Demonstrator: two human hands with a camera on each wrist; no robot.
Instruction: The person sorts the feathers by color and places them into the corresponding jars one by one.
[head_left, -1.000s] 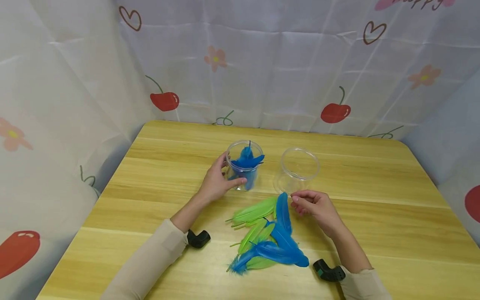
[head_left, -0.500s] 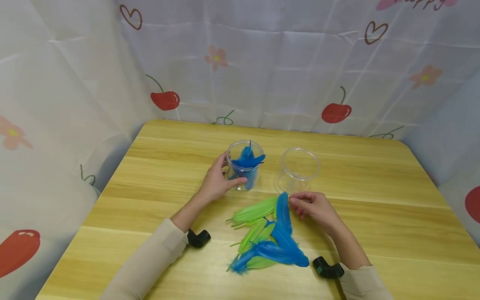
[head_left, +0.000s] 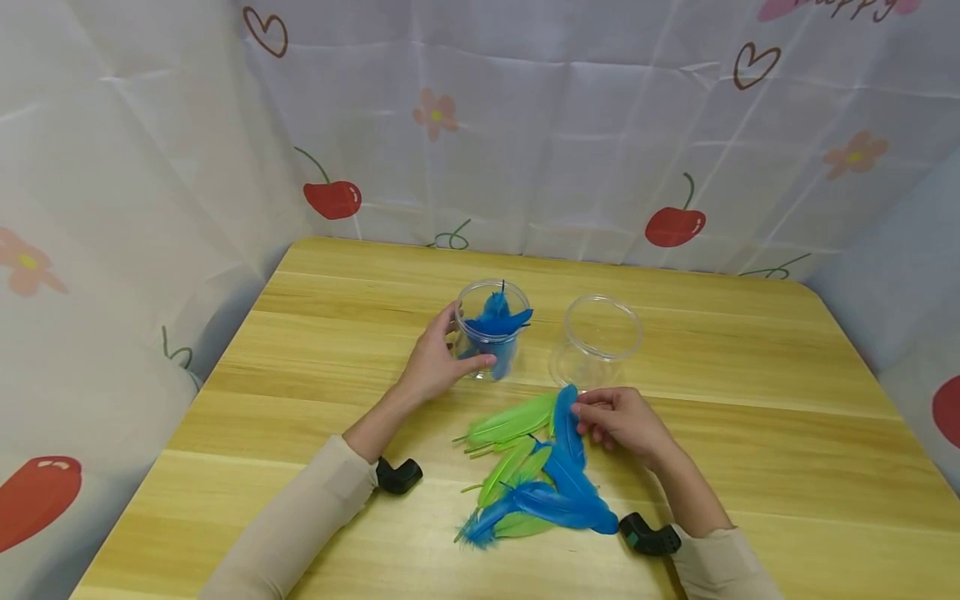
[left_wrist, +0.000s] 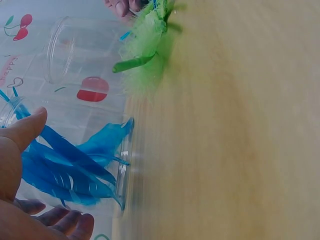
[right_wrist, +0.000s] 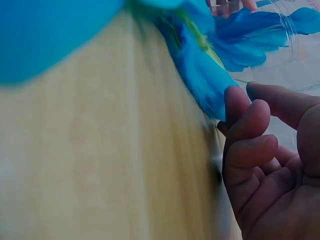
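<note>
The person's left hand [head_left: 433,365] is wrapped around a clear round plastic jar stuffed with blue feathers [head_left: 491,330], which stands near the middle of the light wooden table [head_left: 750,433]. Their right hand [head_left: 618,419] has its fingertips [right_wrist: 239,102] curled onto the upper end of a long blue feather [head_left: 567,423] lying on top of a loose heap of green and blue feathers [head_left: 525,483] toward the table's near edge. An empty clear plastic jar [head_left: 597,340] stands just beyond that hand, beside the filled one.

Pink lettering on backdrop cloth [head_left: 525,108] cut off at top edge, unreadable
</note>
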